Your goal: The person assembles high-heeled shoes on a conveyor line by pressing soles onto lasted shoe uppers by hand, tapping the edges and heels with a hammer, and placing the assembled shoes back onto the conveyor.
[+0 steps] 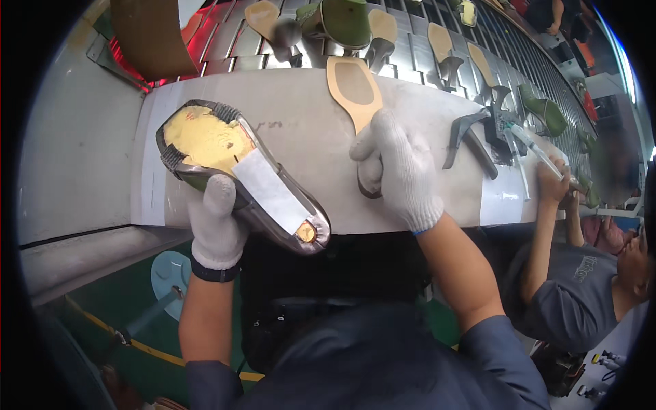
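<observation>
In my gloved left hand (219,222) is a lasted shoe (280,174), tilted with its underside up and the thumb pressed against its edge. A yellow patch covers the wide end of that underside, a white strip runs along the middle, and a small yellow spot shows at the narrow end. Farther right, my gloved right hand (403,164) has its fingers closed round the narrow part of a shoe sole (354,85). The sole's tan front points away from me, with a paler panel inside its border; its dark heel end shows partly beneath my fingers.
Behind the grey bench (294,137) runs a roller conveyor (410,58) carrying several tan soles and green shoes. Dark grey pieces (471,140) lie on the bench's right side, near a co-worker's hand (553,181) holding a syringe (536,147). A round blue stool (171,273) stands below left.
</observation>
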`<state>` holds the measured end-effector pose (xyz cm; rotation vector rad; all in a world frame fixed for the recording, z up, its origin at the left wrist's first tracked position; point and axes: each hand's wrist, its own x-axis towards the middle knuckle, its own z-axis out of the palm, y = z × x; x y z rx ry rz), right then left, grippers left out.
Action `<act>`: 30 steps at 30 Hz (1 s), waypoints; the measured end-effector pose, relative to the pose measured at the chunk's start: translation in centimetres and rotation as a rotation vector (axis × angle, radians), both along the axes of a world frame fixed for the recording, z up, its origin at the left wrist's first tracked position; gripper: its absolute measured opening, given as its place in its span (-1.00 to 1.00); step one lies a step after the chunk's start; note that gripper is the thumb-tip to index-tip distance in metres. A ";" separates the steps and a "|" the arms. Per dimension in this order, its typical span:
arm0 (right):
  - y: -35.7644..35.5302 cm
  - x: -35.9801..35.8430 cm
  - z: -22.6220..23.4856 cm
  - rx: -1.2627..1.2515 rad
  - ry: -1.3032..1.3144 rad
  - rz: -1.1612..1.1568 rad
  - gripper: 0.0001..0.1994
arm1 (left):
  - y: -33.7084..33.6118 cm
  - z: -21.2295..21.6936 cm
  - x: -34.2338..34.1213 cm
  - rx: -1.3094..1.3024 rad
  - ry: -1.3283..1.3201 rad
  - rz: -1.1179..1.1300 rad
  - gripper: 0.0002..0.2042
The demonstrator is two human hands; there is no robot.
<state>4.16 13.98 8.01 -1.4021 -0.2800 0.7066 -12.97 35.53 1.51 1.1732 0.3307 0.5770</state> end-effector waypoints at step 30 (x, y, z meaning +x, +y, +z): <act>-12.5 -10.7 -1.6 0.007 0.329 -0.056 -0.71 | -3.0 6.8 5.4 0.070 -0.273 -0.344 -0.04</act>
